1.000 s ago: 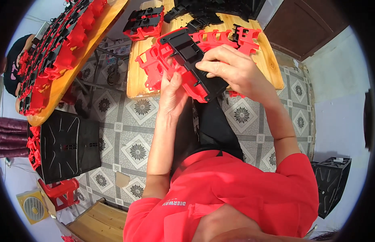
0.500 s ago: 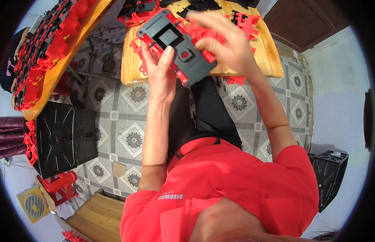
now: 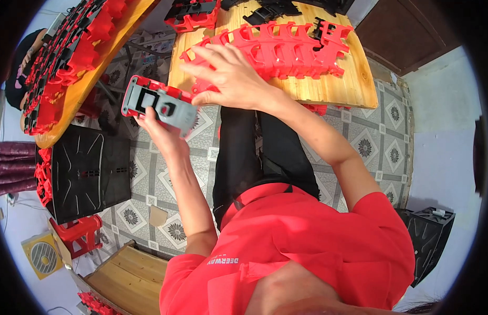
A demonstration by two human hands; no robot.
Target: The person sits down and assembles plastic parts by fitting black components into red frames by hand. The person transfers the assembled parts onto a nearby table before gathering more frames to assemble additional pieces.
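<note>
A grey and red plastic housing [image 3: 168, 110] with a square opening is held off the left front of the wooden table, grey face up. My left hand [image 3: 161, 131] grips it from below, thumb over the grey face. Close by its right end is my right hand [image 3: 231, 79], open with fingers spread and holding nothing; whether the thumb touches the housing I cannot tell. Under and beyond the right hand, two rows of red plastic frames [image 3: 291, 60] lie on the table [image 3: 349, 89]. Among the frames at the right sits a black part [image 3: 324, 32].
Black plastic parts [image 3: 273, 11] and a red and black assembly [image 3: 193, 16] stand along the table's far side. On the left, a wooden bench [image 3: 70, 102] carries many red and black pieces. Black crates [image 3: 76, 176] stand below it, near a red stool [image 3: 78, 233].
My left hand has carried the housing left and down, off the table, and tilted it flatter. The right hand has moved left, its fingers spreading above the red frames.
</note>
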